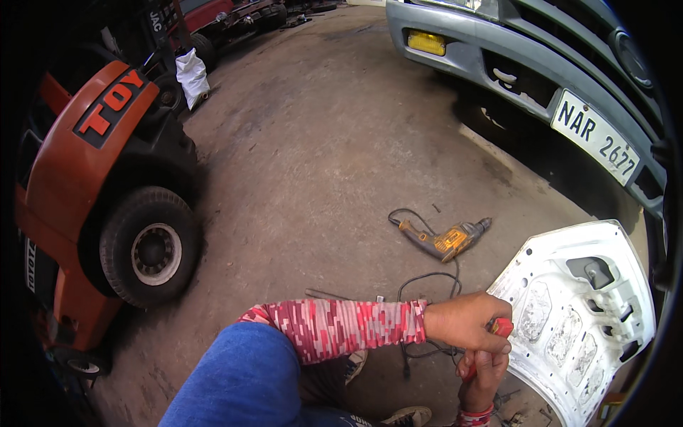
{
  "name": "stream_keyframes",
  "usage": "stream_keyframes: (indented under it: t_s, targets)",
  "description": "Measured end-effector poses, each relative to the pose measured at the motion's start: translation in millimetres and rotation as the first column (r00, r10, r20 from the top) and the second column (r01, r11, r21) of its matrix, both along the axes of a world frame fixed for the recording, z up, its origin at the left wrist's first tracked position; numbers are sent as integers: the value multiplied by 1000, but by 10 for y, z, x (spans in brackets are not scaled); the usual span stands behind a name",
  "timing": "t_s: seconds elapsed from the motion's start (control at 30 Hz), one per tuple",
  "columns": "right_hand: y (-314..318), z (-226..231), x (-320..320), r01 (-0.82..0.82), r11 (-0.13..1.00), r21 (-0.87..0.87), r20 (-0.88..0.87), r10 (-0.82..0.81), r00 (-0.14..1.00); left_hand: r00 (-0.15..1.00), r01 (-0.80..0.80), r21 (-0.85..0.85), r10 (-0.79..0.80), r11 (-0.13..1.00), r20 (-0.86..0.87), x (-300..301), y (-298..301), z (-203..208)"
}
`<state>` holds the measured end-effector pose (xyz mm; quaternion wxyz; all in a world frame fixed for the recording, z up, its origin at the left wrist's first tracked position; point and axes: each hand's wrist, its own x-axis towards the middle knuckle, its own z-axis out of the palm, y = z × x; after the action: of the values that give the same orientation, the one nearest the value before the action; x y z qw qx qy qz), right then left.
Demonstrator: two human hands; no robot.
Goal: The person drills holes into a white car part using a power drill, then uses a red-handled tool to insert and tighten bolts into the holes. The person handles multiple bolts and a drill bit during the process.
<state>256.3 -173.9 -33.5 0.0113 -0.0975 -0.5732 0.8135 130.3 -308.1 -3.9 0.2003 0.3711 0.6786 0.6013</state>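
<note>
- An orange metal forklift (53,188) with a black rubber tyre (117,249) on a pale round rim stands at the far left.
- A white, bulging sack (191,77) rests upright beside a dark wheel; its contents are hidden.
- A blue-clad knee (242,381) lies under a red-and-white patterned sleeve (348,329).
- A yellow-and-black power drill (448,240) lies on the brown floor (299,164), its black cord (400,286) looping down near the hands.
- The left hand (468,318) has its fingers curled round a small, red, blocky object (503,327), which sticks out of the fist beside the white panel.
- The right hand (485,373), just below, has fingers bent in around a red piece (469,371); I cannot tell whether both reds are one thing.
- A grey vehicle bumper (455,32) with a yellow lamp (426,43) spans the upper right.
- A white metal panel (551,285) with cut-outs lies at right.
</note>
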Motion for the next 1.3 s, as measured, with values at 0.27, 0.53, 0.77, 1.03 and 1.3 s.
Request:
stream_keyframes:
  t_s: [0.27,0.53,0.77,1.03,1.3]
  targets:
    - [-96,-14,-43,150,905,397,-104,-118,988,985,4,-153,-31,988,-171,70,-44,69]
    - [-73,-51,-12,41,969,245,-21,-37,999,989,26,-199,-54,980,-139,60,-46,58]
    - [-63,-180,27,42,971,237,-60,-28,998,990,46,-130,-62,990,-125,40,-87,72]
    - [-52,-248,46,96,971,218,2,-99,995,996,2,-119,-12,993,-90,41,-62,41]
    - [-62,-205,-34,123,950,287,-56,-112,992,996,-51,-74,45,996,-79,50,-40,52]
